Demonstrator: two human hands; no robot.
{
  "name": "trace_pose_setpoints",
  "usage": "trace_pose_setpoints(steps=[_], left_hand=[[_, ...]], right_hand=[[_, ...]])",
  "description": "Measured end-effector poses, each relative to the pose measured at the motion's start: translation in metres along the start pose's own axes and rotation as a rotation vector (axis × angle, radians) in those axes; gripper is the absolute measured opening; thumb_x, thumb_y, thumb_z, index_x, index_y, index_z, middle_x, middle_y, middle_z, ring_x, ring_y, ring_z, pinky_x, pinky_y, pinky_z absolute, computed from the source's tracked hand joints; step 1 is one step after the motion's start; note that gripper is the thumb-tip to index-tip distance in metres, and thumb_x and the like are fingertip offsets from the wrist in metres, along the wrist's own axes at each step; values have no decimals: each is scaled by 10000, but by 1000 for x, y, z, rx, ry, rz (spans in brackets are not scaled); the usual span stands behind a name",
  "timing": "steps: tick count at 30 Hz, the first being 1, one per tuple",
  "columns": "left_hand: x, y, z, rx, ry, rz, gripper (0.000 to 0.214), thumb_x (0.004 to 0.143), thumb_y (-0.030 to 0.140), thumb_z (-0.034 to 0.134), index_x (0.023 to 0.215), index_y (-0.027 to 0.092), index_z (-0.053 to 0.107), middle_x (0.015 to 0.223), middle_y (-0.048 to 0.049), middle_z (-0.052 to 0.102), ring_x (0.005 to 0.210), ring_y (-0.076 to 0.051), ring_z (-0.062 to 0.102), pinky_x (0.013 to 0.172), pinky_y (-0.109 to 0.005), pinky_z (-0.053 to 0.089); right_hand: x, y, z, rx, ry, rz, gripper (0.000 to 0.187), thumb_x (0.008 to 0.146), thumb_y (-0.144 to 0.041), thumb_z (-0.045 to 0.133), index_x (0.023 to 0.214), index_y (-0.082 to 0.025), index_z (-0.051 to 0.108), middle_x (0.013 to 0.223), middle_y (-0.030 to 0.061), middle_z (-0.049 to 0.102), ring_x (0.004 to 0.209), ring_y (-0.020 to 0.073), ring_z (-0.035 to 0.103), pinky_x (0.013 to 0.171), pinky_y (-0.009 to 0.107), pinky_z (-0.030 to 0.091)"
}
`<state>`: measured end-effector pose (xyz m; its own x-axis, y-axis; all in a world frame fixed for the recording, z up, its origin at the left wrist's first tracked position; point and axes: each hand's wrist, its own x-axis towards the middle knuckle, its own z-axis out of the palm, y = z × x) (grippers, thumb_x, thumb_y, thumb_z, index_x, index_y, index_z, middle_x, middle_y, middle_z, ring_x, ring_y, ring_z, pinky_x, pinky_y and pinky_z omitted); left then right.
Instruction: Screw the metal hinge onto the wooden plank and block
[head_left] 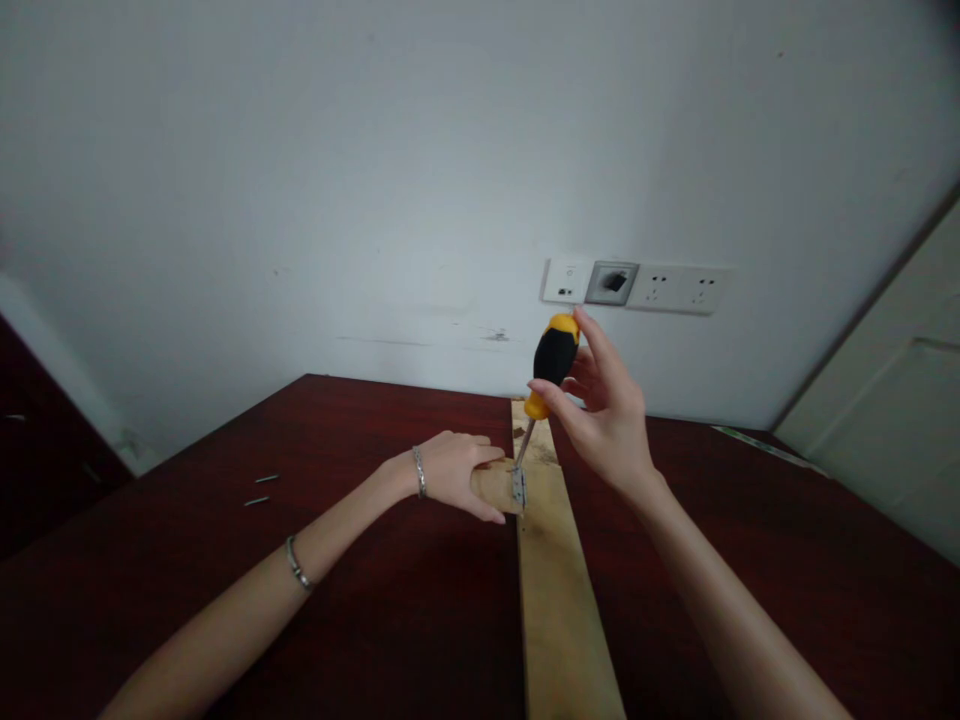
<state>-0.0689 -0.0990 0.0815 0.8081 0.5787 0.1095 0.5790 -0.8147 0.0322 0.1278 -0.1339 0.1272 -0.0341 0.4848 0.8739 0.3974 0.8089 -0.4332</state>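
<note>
My right hand grips a yellow and black screwdriver by its handle, thumb near the lower collar and a finger at the top. The shaft slants down to a small metal hinge or bracket. This metal piece sits where a short wooden block meets a long wooden plank. My left hand is closed around the short block from the left, thumb on the near side and fingers on the far side. Whether a screw is under the tip is too small to see.
Two small screws or pins lie on the dark red table at the left. Behind the table is a white wall with sockets. A thin strip lies by the far right edge, near a pale door.
</note>
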Motion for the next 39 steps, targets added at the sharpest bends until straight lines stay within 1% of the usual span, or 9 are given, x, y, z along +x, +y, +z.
trace_pose_setpoints(steps=[7,11,15,19,23,29,34,39], left_hand=[[0,0,-1,-12,-8,-3,704,608,748,625,1061,211,600,955,-41,650,826,-227,639,632,-273,454],[0,0,-1,-32,-8,-7,692,612,747,622,1052,214,609,938,-37,651,838,-230,639,646,-275,457],[0,-1,0,-40,6,-4,698,604,745,629,1058,214,613,930,-38,648,830,-226,638,652,-277,457],[0,-2,1,-49,12,8,704,595,743,638,1054,210,616,926,-37,646,824,-223,637,650,-272,454],[0,-1,0,-65,18,21,681,594,731,649,1030,208,623,908,-35,645,817,-220,638,642,-266,450],[0,0,0,-77,17,21,681,585,720,663,1025,202,624,916,-40,645,811,-218,632,660,-274,453],[1,0,0,-68,9,15,685,587,713,669,1044,206,617,929,-42,649,821,-215,630,653,-265,448],[0,1,-2,-61,9,9,683,583,709,676,1038,202,621,927,-43,650,824,-218,631,646,-262,446]], right_hand=[[1,-1,-1,2,2,-7,696,819,-358,645,1437,-309,329,1153,52,626,874,181,633,736,331,597],[2,0,-3,14,-9,3,691,838,-371,620,1446,-285,303,1127,69,628,892,193,636,727,337,594],[2,2,-4,37,-6,23,702,840,-343,620,1451,-287,281,1119,74,626,911,199,631,738,354,590],[3,1,-5,58,-11,45,706,841,-346,616,1453,-293,268,1138,79,624,906,200,634,727,356,591],[5,1,-8,77,-26,48,701,838,-365,612,1449,-298,275,1171,83,615,884,192,644,689,331,595],[7,5,-11,106,-43,54,684,814,-320,625,1426,-319,318,1238,76,566,848,168,653,633,288,598],[7,10,-12,104,1,18,688,812,-325,634,1423,-315,320,1244,77,556,880,167,648,660,285,601],[8,6,-15,61,52,-36,689,809,-326,643,1420,-321,325,1316,79,516,942,186,635,684,304,609]])
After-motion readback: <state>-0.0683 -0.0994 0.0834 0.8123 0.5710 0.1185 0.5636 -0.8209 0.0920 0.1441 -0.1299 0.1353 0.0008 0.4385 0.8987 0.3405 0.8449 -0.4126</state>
